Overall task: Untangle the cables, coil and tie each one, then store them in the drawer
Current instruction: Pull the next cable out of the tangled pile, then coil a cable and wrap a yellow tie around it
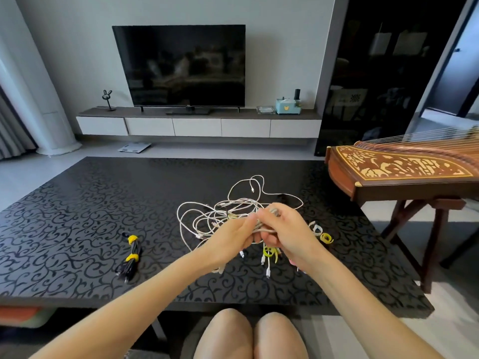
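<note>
A person's left hand and right hand meet above a patterned black surface, fingers of both curled round a bunch of strands lifted from a tangle of white cables. Left of the tangle lies a coiled black cable bound with 2 yellow ties. Right of the tangle rest loose ties; a green tie lies at its near edge.

1 head view looks forward and down, close over the table.

Patterned table: white cables, black bundle
</note>
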{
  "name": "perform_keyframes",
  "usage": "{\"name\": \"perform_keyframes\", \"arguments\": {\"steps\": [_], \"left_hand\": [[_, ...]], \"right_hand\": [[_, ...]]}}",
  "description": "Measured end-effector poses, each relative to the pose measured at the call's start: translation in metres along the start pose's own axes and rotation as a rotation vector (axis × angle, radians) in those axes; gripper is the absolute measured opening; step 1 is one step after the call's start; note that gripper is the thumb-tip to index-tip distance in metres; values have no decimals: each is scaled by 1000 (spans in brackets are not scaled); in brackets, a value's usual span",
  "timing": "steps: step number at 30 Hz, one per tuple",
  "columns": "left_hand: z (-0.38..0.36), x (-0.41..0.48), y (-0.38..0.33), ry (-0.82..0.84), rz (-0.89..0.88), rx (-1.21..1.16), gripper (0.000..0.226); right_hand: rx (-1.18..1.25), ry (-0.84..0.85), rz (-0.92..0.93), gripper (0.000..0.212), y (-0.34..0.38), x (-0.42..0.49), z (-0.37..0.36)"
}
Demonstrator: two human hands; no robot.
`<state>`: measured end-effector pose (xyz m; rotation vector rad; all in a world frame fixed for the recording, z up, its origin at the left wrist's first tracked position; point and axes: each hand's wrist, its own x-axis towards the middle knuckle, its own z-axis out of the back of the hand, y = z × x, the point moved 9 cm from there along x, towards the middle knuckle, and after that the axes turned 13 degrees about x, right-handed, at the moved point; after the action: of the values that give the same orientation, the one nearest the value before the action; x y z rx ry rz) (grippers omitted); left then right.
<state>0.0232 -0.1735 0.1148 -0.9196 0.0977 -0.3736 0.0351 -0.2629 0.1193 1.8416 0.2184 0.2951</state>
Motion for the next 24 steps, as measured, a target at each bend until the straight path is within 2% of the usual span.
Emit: {"name": "perform_keyframes", "arguments": {"steps": [3,5,7,13,18,19,21,23,24], "left_hand": [[-31,-4,15,201,42,-139,50],[-46,-9,21,352,42,-160,44],[-55,-12,28,466,77,-175,38],[-75,-10,43,611,102,-61,29],[-86,2,70,324,186,370,32],[-83,6,77,241,222,387,34],[-64,13,97,56,368,185,36],[-46,19,115,-63,474,-87,38],[-40,23,120,-85,496,-149,39]], "right_hand": [[14,-45,5,5,-24,-16,15],[-47,-62,12,2,-37,-24,22],[-91,-62,28,10,-46,-30,26],[-47,-87,-31,18,-73,-35,37],[3,-164,-200,18,-115,-34,53],[-8,-204,-209,17,-118,-31,60],[-132,-328,-162,17,-115,-27,85],[-509,-416,-58,16,-104,-22,109],[-720,-412,-15,18,-101,-17,114]]}}
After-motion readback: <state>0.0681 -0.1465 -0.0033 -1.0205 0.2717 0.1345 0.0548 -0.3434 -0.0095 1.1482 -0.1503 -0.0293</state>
